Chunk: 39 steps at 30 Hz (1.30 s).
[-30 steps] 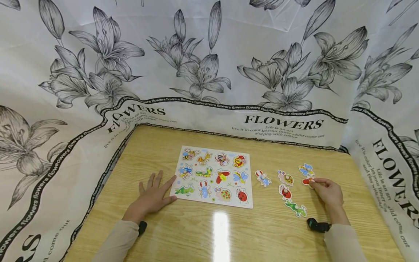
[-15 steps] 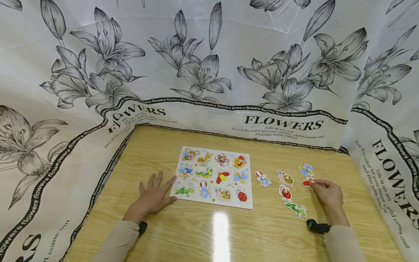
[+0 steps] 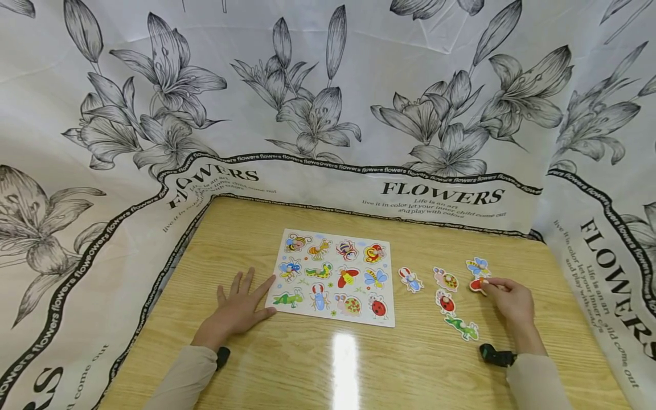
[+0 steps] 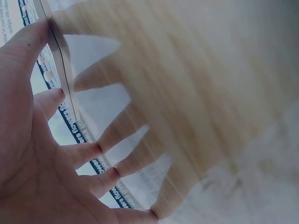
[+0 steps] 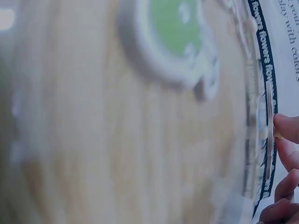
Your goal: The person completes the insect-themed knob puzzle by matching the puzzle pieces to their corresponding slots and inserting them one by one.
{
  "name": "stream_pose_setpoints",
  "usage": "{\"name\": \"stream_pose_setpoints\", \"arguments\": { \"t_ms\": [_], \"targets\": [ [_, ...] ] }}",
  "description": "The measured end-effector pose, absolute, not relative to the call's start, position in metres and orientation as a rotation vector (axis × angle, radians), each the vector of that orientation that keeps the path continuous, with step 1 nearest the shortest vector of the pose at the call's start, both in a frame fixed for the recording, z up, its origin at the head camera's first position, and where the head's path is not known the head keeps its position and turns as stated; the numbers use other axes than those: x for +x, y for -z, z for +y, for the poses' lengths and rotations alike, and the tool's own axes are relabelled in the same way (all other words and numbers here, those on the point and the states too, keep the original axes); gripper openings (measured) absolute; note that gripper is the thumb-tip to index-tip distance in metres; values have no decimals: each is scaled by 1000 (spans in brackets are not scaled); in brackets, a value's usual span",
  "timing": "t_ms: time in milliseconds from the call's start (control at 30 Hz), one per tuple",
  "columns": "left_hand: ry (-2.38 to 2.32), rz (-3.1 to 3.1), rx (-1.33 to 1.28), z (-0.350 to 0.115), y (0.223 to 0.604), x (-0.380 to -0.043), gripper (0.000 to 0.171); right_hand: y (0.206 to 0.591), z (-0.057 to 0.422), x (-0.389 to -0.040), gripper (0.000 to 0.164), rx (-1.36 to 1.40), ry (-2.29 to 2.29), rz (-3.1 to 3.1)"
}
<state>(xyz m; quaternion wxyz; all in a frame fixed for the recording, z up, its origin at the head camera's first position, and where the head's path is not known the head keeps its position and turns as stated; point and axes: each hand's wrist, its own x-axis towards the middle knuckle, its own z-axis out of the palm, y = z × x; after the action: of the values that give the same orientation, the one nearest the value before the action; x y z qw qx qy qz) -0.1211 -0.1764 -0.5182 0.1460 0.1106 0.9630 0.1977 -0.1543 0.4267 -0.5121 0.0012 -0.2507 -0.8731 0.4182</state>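
Observation:
In the head view, my left hand (image 3: pixel 236 310) lies with spread fingers at the left edge of a puzzle board (image 3: pixel 361 319) printed with insects. The left wrist view shows the thumb (image 4: pixel 35 39) and index fingertip against the board's edge (image 4: pixel 60 60). At the right, my right hand (image 3: pixel 515 302) pinches a red insect puzzle piece (image 3: pixel 476 285) with thumb and forefinger, which hide part of it. Seen edge-on in the right wrist view, this flat piece (image 5: pixel 269 158) has its small knob between the fingertips. Right above it in the head view is a blue-winged bee piece (image 3: pixel 478 266).
Between board and right hand lie a stag beetle piece (image 3: pixel 411 280), a snail piece (image 3: pixel 445 279), a ladybug piece (image 3: pixel 445 303) and a green grasshopper piece (image 3: pixel 462 327). Flower-printed cloth (image 3: pixel 307 188) hangs behind the wooden table (image 3: pixel 287 364) and along its sides.
The right fingers and the red insect piece have shifted very slightly left. The left hand and the board keep their places.

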Motion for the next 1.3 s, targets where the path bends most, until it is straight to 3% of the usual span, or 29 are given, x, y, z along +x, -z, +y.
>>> {"name": "stream_pose_setpoints", "arguments": {
  "t_ms": [1300],
  "targets": [
    [-581,2764,318,-178,519,-121,74,495,302,-184,34,-164,-1350,-2860]
  ]
}}
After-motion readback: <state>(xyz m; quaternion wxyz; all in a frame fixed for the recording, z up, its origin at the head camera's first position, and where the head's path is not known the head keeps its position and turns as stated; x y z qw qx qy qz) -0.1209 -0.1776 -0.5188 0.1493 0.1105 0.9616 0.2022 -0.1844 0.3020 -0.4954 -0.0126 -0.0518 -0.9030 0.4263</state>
